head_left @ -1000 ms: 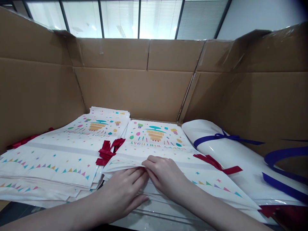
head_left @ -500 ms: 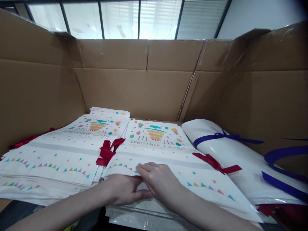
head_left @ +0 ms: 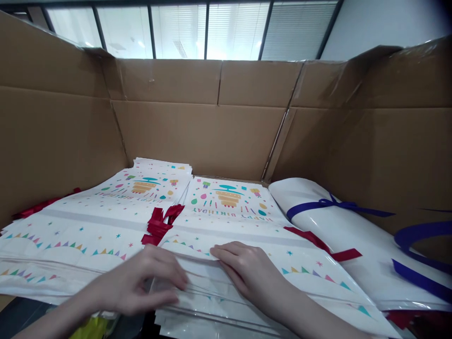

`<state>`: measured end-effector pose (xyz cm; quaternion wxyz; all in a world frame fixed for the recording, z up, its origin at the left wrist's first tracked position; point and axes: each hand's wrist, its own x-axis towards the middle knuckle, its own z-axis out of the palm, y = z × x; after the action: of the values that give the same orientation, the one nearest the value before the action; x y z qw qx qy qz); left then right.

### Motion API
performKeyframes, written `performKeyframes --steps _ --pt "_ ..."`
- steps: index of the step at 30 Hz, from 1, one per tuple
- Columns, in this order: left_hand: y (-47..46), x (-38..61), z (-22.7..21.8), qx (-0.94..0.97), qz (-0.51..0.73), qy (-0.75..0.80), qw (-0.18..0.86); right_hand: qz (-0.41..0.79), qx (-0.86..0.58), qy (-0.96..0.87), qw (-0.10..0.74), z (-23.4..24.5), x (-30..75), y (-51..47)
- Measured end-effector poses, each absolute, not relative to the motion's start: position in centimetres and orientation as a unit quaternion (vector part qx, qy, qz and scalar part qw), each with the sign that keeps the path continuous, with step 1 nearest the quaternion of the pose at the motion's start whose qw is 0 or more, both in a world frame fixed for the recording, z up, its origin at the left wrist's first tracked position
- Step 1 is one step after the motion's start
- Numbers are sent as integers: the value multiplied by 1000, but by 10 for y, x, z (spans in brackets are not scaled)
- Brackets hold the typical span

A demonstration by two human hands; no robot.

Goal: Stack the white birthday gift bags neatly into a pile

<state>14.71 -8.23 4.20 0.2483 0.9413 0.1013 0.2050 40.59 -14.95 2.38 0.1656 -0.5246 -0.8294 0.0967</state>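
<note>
Two side-by-side stacks of flat white plastic bags printed with a cake, "HAPPY BIRTHDAY" and coloured bunting lie in a cardboard box. My right hand (head_left: 247,268) has its fingers over the front edge of the top bag (head_left: 229,226) on the middle stack, its thumb hidden beneath; that edge is raised a little. My left hand (head_left: 148,280), slightly blurred, hovers at the stack's front left corner with thumb and fingers apart, holding nothing. Red ribbon (head_left: 158,226) bunches between the stacks, and another red ribbon (head_left: 318,240) lies along the right side.
The left stack (head_left: 70,230) reaches the box's left wall. On the right rests a folded glossy white bundle (head_left: 346,235) tied with a blue ribbon (head_left: 325,203). Tall cardboard walls (head_left: 197,136) enclose the back and sides. Something yellow (head_left: 90,328) shows below at the front left.
My left hand has come away from the front edge toward the left, its fingers parting. My right hand stays at the top bag's edge, which now stands slightly lifted, showing layers beneath.
</note>
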Motion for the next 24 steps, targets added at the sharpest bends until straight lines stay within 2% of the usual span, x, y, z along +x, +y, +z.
performKeyframes --steps 2,4,8,11,19,22,24 --pt "-63 111 43 924 274 143 224 104 -525 -830 156 25 407 -151" --pt "-44 74 34 920 293 221 138 111 -522 -834 138 27 406 -151" --pt "-22 18 -1 954 163 244 -65 136 -518 -836 121 29 406 -151" --pt "-20 1 -22 958 131 223 -127 158 -521 -830 120 34 403 -149" --pt "-30 -5 -25 937 235 204 -159 178 -491 -840 149 57 381 -127" --pt "-28 -4 -19 916 308 223 -132 186 -482 -841 163 59 372 -114" --pt "-25 -4 -14 914 318 237 -78 201 -477 -839 172 60 365 -105"
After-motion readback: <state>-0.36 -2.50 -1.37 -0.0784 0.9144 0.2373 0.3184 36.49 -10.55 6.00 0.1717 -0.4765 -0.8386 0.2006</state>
